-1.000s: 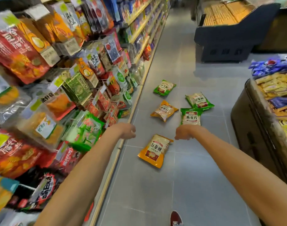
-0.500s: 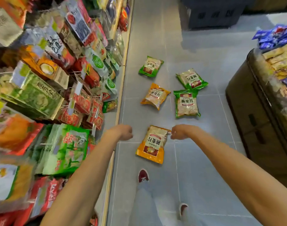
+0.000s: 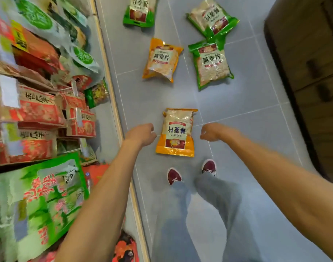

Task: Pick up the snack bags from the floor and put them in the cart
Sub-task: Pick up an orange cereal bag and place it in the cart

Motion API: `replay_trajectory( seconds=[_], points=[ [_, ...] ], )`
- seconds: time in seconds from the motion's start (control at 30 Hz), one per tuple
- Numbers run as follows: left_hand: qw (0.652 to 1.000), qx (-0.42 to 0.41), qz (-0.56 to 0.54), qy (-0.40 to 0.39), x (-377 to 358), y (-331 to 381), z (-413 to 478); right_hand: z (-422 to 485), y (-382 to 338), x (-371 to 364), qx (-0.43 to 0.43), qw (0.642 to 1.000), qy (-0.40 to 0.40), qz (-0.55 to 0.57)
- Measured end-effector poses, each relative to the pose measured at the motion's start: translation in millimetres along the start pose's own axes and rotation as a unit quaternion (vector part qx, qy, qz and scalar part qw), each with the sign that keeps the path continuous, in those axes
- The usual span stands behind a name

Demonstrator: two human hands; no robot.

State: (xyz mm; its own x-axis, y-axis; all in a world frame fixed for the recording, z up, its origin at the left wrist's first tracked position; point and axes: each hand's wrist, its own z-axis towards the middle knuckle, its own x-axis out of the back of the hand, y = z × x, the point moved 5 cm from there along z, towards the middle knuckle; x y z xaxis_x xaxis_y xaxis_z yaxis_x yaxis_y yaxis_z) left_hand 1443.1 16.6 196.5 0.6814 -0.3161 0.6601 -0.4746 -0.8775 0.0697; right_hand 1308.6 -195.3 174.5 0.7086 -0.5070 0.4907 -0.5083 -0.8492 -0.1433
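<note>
Several snack bags lie on the grey tile floor. The nearest orange bag (image 3: pixel 176 133) lies flat just in front of my shoes. My left hand (image 3: pixel 141 133) hangs left of it and my right hand (image 3: pixel 212 131) right of it; both have loosely curled fingers, hold nothing and are above the bag without touching it. Farther on lie a second orange bag (image 3: pixel 162 60), a green bag (image 3: pixel 212 65), another green bag (image 3: pixel 212 17) and a green bag (image 3: pixel 140 11) at the top edge. No cart is in view.
A shelf rack of hanging snack packs (image 3: pixel 39 110) lines the left side, with its base rail (image 3: pixel 114 103) along the floor. A dark brown display stand (image 3: pixel 309 76) blocks the right. My red shoes (image 3: pixel 208 167) and grey trousers stand below the nearest bag.
My view has tilted down and moved forward, so the bags sit closer and my legs show. Both hands have come down either side of the nearest orange bag.
</note>
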Motion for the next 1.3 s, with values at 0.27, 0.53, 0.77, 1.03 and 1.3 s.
replay_trajectory(
  seconds=[0.27, 0.53, 0.77, 1.03, 1.3],
  points=[
    [1.000, -0.005, 0.001, -0.029, -113.0, -9.6, 193.7, 201.2, 20.1, -56.9, -0.019, 1.000, 0.006, 0.021],
    [0.999, -0.002, 0.031, -0.009, -223.4, -26.0, 381.1, 402.8, 53.6, -144.2, -0.037, 0.993, 0.039, 0.109],
    [0.984, -0.005, -0.179, 0.003, -300.1, -34.5, 465.6, 490.6, 73.4, -221.2, -0.065, 0.925, 0.095, 0.361],
    [0.900, -0.015, -0.434, 0.040, -346.4, -36.8, 482.1, 510.0, 73.5, -253.2, -0.067, 0.862, 0.207, 0.458],
    [0.838, -0.015, -0.542, 0.058, -340.3, -20.3, 466.0, 512.4, 65.4, -238.2, -0.039, 0.800, 0.213, 0.560]
  ],
)
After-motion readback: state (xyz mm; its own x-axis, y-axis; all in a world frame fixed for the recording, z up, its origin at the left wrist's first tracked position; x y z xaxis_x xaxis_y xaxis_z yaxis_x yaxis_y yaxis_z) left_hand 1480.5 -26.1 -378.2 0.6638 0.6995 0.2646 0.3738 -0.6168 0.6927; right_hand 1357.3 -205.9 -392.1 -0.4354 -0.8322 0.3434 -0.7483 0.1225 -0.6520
